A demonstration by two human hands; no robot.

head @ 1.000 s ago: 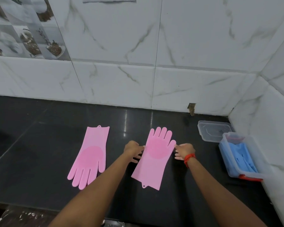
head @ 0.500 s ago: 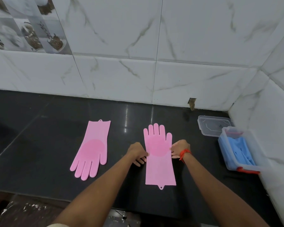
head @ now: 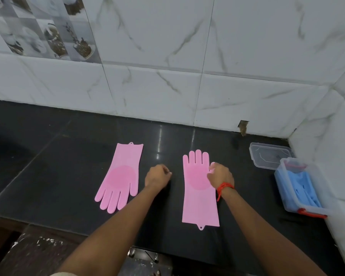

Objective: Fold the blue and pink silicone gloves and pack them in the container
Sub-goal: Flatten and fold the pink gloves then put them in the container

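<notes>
Two pink silicone gloves lie flat on the black counter (head: 48, 156). The left pink glove (head: 122, 176) has its fingers toward me. The right pink glove (head: 198, 188) has its fingers toward the wall and lies straight. My left hand (head: 156, 175) is curled into a loose fist on the counter just left of the right glove, apart from it. My right hand (head: 220, 174) rests on that glove's right edge by the thumb; whether it grips is unclear. Folded blue gloves (head: 301, 188) lie inside the clear container (head: 311, 211) at the right.
The container's clear lid (head: 269, 158) lies behind it near the corner. White marble-look tiled walls close the back and the right side. The counter's front edge runs below the gloves, with a darker floor area beyond it at lower left.
The right pink glove was turned from a slant to straight. My left hand has come off its left edge and moved left; my right hand stays at its right edge.
</notes>
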